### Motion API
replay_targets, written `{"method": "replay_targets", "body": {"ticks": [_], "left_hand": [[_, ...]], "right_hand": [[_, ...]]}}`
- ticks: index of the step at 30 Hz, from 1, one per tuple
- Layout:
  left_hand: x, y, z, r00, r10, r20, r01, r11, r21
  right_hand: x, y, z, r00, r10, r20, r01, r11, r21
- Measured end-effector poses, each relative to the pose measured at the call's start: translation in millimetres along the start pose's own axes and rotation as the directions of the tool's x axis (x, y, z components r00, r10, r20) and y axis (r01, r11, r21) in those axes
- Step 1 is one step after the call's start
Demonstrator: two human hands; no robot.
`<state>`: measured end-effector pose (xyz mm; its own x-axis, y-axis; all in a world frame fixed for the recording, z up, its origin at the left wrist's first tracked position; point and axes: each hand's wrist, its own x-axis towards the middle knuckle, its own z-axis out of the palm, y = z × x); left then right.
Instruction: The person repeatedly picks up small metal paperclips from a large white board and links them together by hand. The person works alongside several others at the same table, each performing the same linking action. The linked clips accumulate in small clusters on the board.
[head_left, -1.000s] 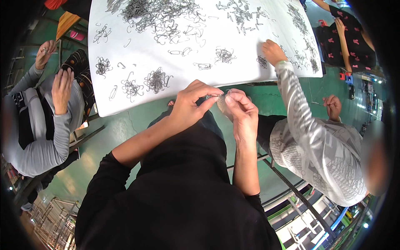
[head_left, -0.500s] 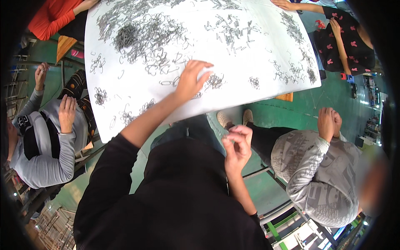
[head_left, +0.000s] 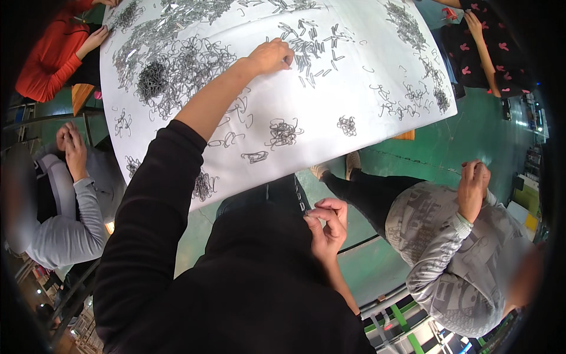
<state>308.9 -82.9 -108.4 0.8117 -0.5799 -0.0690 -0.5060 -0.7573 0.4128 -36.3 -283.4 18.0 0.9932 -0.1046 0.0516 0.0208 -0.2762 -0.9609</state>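
- The left hand (head_left: 270, 57) reaches far across the white-topped table (head_left: 321, 97), its forearm passing over the spread of bent wire pieces.
- Its fingers curl downward at the near left side of a loose scatter of slim oval metal links (head_left: 305, 53); I cannot tell whether that grip is clamped on one.
- The right hand (head_left: 328, 231) is raised in front of the body, off the table's near edge. Thumb and forefinger tips are close together; anything between them is too small to make out, so I cannot tell if the grip holds a piece.
- Left of the reaching forearm lies a dense dark mound of wire hooks (head_left: 152, 79), with loose curved wires (head_left: 197, 59) spread around it.
- Nearer the body are a tangled wire heap (head_left: 284, 131), a smaller wire cluster (head_left: 346, 125) to its right and a flat clump of long loops (head_left: 255, 157) close to the edge.
- At right, a co-worker in a grey patterned hoodie (head_left: 454, 253) has both hands together, away from the table.
- At upper left, a co-worker in red sleeves (head_left: 50, 65) has a hand at the table's edge.
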Motion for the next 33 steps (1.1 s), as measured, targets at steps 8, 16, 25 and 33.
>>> {"method": "replay_targets", "body": {"ticks": [8, 16, 25, 33], "left_hand": [[-94, 93, 2, 0.903, -0.355, -0.242, 0.090, 0.708, -0.700], [-238, 205, -17, 0.906, -0.393, 0.158, 0.187, 0.039, -0.982], [-283, 229, -7, 0.887, -0.460, -0.035, 0.047, 0.166, -0.985], [-317, 230, 3, 0.792, -0.478, -0.378, -0.067, 0.549, -0.833]], "right_hand": [[-3, 5, 12, 0.998, -0.003, -0.058, 0.001, 0.999, -0.045], [-15, 14, 33, 0.990, -0.102, -0.101, 0.101, 0.995, -0.016], [-35, 16, 47, 0.990, -0.121, -0.066, 0.120, 0.993, -0.017], [-20, 16, 45, 0.989, -0.119, 0.093, 0.116, 0.993, 0.036]]}}
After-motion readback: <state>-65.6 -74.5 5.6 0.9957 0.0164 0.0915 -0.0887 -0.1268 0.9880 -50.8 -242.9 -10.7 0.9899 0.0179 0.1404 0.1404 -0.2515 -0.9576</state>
